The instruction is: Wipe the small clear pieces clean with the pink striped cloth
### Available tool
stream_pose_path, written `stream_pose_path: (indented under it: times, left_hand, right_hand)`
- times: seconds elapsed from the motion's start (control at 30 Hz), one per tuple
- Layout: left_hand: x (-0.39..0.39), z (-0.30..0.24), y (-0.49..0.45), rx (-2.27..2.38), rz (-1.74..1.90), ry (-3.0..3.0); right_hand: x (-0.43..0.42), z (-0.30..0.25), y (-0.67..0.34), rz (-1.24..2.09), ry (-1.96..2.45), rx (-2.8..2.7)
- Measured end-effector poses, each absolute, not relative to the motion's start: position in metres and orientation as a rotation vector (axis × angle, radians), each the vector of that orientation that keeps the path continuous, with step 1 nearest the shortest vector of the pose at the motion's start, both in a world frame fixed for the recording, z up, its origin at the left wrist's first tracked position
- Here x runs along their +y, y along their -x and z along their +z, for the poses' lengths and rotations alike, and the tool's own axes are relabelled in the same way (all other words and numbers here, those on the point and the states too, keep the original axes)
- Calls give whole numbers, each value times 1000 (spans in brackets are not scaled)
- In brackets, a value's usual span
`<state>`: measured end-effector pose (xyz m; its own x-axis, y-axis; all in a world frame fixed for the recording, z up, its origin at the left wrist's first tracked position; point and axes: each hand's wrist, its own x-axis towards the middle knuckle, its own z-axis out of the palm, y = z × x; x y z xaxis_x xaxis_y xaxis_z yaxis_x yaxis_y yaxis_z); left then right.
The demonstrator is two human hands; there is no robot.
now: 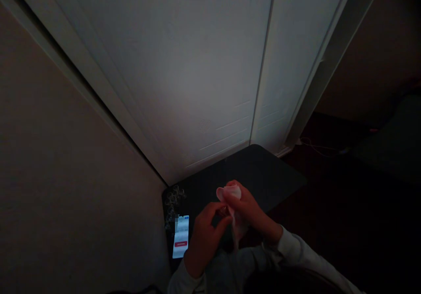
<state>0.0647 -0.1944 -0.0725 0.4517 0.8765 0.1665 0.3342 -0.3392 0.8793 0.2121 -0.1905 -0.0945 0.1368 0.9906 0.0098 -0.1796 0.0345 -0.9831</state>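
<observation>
In a dim room, my right hand (245, 210) is closed around a thin white cloth or tissue (230, 193), which bunches at my fingertips and hangs down below the palm. My left hand (205, 237) sits just beside it, fingers curled toward the same white piece and pinching near its lower part. Both hands hover over a small dark table (276, 175). A lit phone (181, 237) lies on the table just left of my left hand, its screen showing a red button.
Something small and glinting, perhaps crumpled clear wrap (173, 200), lies at the table's far left corner. White closet doors (197, 66) stand behind the table, a beige wall (59, 175) to the left. A cable (320, 147) runs across the dark floor at right.
</observation>
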Motion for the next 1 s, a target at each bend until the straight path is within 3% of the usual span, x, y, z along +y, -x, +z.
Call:
stream_pose_path:
  times: [0.27, 0.6, 1.0]
  left_hand:
    - [-196, -70, -67, 1002, 773, -1908]
    - [-194, -72, -61, 1031, 842, -1787]
    - [-194, -71, -63, 1032, 836, -1800]
  right_hand:
    - [-185, -96, -214, 924, 1237, -1029]
    - [-191, -90, -209, 1146, 1115, -964]
    - [-192, -102, -210, 1043, 1160, -1061]
